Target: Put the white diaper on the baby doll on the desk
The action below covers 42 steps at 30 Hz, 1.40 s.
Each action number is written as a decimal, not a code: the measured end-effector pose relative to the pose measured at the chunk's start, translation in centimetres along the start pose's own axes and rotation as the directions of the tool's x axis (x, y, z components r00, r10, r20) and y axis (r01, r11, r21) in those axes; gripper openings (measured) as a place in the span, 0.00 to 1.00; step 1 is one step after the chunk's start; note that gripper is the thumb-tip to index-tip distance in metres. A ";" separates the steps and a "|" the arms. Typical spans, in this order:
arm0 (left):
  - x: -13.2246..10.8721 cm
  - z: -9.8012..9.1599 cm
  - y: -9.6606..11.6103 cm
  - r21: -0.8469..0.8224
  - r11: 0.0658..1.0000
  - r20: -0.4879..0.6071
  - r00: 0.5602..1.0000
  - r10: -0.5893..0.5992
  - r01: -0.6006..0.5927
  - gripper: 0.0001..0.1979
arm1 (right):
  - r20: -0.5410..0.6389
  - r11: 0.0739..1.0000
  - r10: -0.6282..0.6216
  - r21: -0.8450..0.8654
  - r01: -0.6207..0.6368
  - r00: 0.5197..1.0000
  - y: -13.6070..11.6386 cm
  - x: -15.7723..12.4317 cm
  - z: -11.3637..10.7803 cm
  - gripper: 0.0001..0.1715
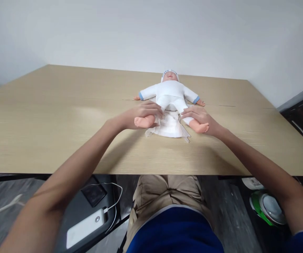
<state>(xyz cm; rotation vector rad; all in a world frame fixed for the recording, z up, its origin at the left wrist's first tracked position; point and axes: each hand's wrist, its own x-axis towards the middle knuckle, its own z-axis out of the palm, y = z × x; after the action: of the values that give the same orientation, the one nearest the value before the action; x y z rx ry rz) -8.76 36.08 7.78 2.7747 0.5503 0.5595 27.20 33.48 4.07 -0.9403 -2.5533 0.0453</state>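
Note:
A baby doll (170, 89) in a white suit with blue cuffs and a white cap lies on its back on the wooden table, its arms spread and its feet toward me. Under its hips and between its legs a white diaper (169, 127) is laid out flat. My left hand (146, 111) is closed around the doll's leg on the left, with the bare foot showing below my fingers. On the other side, my right hand (199, 117) grips the other leg, fingers over the white trouser leg. The legs are held apart. My left thumb is partly hidden behind the foot.
The wooden table (61, 116) reaches back to a white wall. Below its front edge on the left are a white power bank (85, 227) with a cable and a dark phone (94, 193). A green and white container (268, 209) stands low on the right.

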 end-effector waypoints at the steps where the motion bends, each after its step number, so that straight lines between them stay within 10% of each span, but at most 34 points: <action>1: -0.8 0.4 -0.5 0.004 1.000 0.017 1.000 0.024 -0.024 0.13 | 0.029 0.999 -0.039 0.018 0.038 0.999 0.3 -0.6 0.3 0.26; 10: -4.1 3.8 -2.5 0.074 0.997 0.089 0.996 0.018 -0.024 0.35 | 0.115 0.997 -0.064 0.046 0.059 0.991 0.9 -2.6 2.2 0.28; 21: -3.6 2.9 -1.9 -0.075 0.996 0.141 0.989 -0.042 0.053 0.28 | 0.290 0.970 0.015 0.229 -0.085 0.957 1.9 -2.7 -0.2 0.32; 30: -3.4 5.9 1.0 0.064 0.983 0.021 0.985 -0.172 0.170 0.25 | 0.089 0.972 0.191 -0.155 -0.176 0.978 -6.1 -2.5 4.2 0.35; 42: -2.5 6.6 2.7 0.131 0.932 -0.129 0.938 -0.321 0.337 0.08 | -0.161 0.950 0.313 0.039 -0.311 0.936 -3.4 -0.5 4.0 0.19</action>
<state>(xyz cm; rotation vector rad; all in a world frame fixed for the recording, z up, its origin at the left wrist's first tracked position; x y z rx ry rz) -7.32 31.54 1.92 2.7111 1.0999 0.6097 23.89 31.00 0.82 -1.2813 -2.2294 0.0724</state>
